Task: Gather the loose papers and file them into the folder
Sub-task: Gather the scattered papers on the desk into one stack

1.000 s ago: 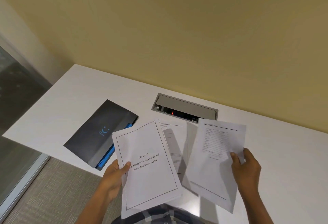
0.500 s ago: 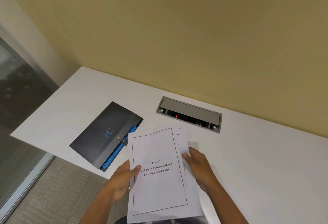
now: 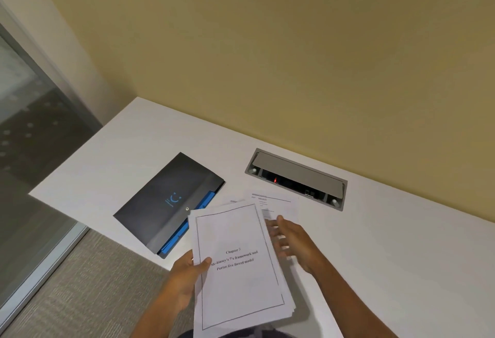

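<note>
My left hand (image 3: 187, 276) grips a stack of white papers (image 3: 238, 270) by its left edge, thumb on the top sheet, which reads "Chapter 3". The stack hangs over the table's front edge. My right hand (image 3: 292, 244) is blurred, fingers spread, just right of the stack and over a loose printed sheet (image 3: 278, 205) that lies flat on the table. A dark grey folder (image 3: 166, 203) with a blue logo and blue inner pockets lies shut to the left of the stack, its lower right part touching or under the papers.
A white table (image 3: 401, 244) stands against a yellow wall. A grey cable box (image 3: 296, 178) with a red light is set into the table behind the papers. A glass partition and carpet are at the left.
My right hand brought its sheet onto the stack, then let go and now hovers open beside it. The stack stayed in my left hand.
</note>
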A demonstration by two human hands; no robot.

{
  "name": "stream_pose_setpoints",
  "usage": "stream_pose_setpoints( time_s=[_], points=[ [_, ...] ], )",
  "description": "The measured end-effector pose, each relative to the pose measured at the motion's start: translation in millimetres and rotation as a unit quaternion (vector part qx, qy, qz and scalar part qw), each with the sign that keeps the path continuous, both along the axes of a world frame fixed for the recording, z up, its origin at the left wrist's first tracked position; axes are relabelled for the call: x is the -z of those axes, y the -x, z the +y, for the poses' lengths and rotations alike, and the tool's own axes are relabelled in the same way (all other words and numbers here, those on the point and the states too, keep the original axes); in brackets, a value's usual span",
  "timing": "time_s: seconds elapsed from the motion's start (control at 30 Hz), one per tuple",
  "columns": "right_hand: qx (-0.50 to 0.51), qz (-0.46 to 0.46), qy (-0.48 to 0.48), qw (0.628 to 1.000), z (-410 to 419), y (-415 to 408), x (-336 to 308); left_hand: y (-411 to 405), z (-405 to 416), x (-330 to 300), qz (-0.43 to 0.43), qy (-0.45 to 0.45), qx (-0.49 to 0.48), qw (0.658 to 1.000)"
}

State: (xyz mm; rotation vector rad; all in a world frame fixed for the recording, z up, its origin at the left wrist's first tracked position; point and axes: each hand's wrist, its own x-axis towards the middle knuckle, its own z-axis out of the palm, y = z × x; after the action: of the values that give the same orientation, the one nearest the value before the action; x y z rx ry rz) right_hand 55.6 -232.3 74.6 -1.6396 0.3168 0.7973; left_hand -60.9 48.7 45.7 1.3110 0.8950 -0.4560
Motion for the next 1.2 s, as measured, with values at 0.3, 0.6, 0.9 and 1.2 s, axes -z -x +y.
stream_pose_setpoints(
  time_s=[0.3, 0.6, 0.9, 1.2],
  points=[
    [-0.271, -0.173, 0.411, 0.853, -18.9, -59.5, 33.4, 45.8, 33.3, 19.3, 0.009, -0.043, -0.156, 0.987],
    [-0.349, -0.16, 0.477, 0.79, -25.0, -60.4, 64.3, 70.8, 54.3, 40.0, 0.042, -0.076, -0.192, 0.978],
    [-0.216, -0.207, 0.43, 0.852, -15.3, -22.1, 74.0, 50.7, 46.6, 37.8, 0.033, -0.053, -0.191, 0.98],
    [0.101, -0.111, 0.218, 0.964, -22.7, 10.3, 76.7, 30.0, 38.1, 20.1, -0.019, -0.028, -0.148, 0.988]
  ],
)
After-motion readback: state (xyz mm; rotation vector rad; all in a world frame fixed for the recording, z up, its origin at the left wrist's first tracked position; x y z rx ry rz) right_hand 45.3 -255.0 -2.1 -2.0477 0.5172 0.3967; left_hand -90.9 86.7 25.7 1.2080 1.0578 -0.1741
